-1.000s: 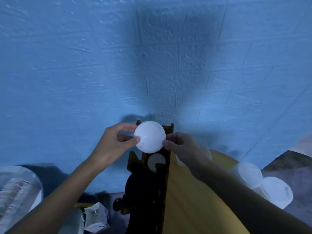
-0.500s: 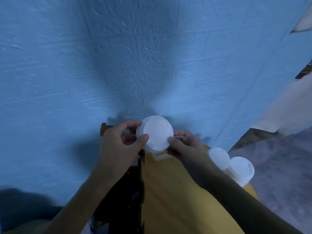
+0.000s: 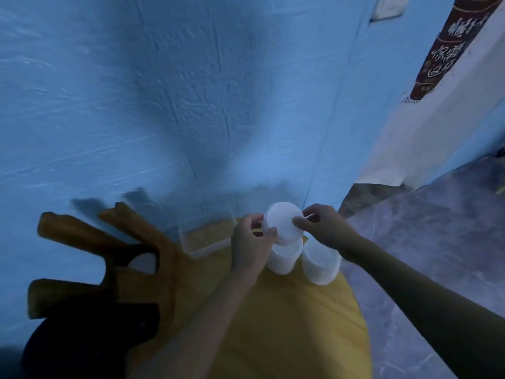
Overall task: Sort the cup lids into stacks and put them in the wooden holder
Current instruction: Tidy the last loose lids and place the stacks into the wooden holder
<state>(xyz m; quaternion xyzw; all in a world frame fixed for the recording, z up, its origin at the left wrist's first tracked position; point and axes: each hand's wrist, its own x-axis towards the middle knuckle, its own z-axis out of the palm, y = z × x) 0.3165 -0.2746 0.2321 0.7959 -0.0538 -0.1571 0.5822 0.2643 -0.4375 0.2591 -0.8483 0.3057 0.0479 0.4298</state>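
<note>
White lid stack (image 3: 282,224) upright (top skyward) between left hand (image 3: 250,243) and right hand (image 3: 323,227)

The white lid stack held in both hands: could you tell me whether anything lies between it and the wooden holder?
A clear rectangular plastic container lies on the yellow table between the white round lid stack and the brown wooden holder; carried above it, the way looks open.

Lids (image 3: 284,224) matt white plastic; holder (image 3: 142,255) smooth wood; wall (image 3: 164,105) rough painted.
</note>
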